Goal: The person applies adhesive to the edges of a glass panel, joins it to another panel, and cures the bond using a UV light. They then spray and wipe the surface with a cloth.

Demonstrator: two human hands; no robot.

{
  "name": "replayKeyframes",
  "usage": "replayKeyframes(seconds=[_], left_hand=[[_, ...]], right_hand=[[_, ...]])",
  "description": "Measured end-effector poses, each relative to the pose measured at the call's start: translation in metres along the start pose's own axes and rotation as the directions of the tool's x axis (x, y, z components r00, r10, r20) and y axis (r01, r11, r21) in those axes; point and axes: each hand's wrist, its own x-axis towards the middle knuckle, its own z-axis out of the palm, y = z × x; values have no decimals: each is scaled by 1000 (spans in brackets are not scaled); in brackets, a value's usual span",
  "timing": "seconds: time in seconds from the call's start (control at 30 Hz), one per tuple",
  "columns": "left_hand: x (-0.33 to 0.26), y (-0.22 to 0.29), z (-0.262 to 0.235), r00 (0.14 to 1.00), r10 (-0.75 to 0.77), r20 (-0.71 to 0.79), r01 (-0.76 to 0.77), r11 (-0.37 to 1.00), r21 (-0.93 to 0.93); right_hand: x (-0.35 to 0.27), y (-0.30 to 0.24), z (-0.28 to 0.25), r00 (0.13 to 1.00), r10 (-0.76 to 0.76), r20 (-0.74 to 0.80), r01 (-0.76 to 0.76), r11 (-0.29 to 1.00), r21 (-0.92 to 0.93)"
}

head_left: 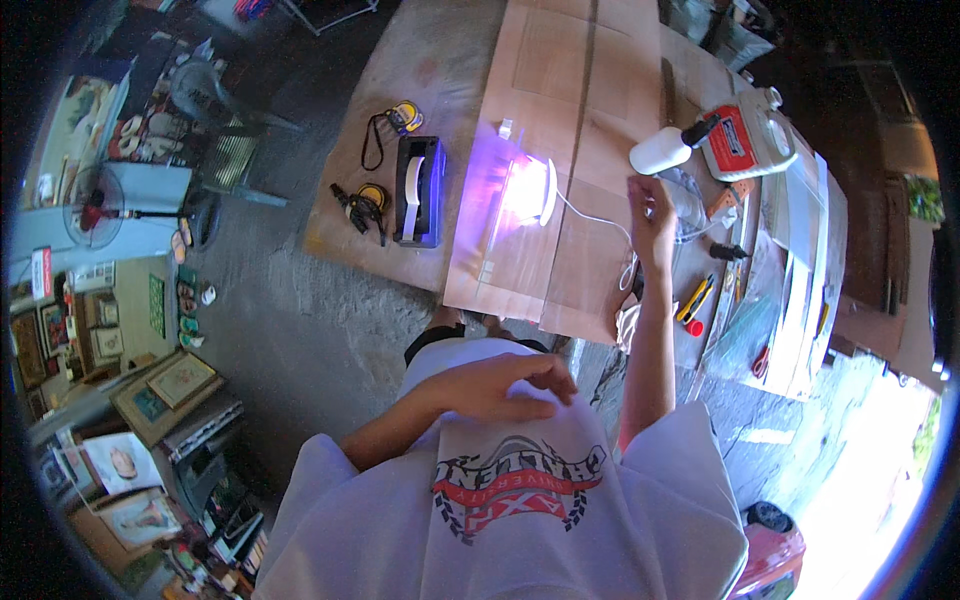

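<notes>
My left hand [505, 388] hovers in front of my white shirt, empty, with thumb and fingers apart and slightly bent. Over the table's right part is my right hand [652, 220], raised, its fingers loosely bent with a gap between them; nothing shows in it. Just beyond its fingertips stands or leans a white bottle [658, 152] with a black spray head. A bright purple-white lamp [545, 190] shines on the table left of that hand, and a white cord [600, 217] runs from it. Beside the glare lies what looks like a clear sheet [492, 225], its outline partly washed out.
Brown cardboard [600, 290] covers the table. At left are a tape dispenser [408, 225], a yellow tape measure [404, 117] and black clamp-like tools [358, 212]. At right are a red-labelled jug [760, 140], yellow cutters [695, 300], red-handled scissors [761, 362] and clear plastic [745, 325].
</notes>
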Motion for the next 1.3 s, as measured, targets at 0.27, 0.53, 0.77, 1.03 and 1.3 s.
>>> replayKeyframes(seconds=[0.27,0.53,0.77,1.03,1.3], left_hand=[[-68,67,-78,943,242,228,-254,967,25],[-143,78,-122,940,213,268,-223,975,6],[-163,67,-119,856,251,452,-291,956,20],[-190,27,-129,919,30,392,-229,852,472],[-221,-7,-146,973,-78,218,-58,829,556]], right_hand=[[-103,-147,-70,709,-315,-631,268,948,-172],[-186,-317,-45,74,-740,-669,590,573,-569],[-212,-411,-14,-469,-751,-464,484,221,-847],[-247,-420,30,-170,-855,-489,466,368,-805],[-234,-430,49,-315,-840,-442,551,218,-806]])
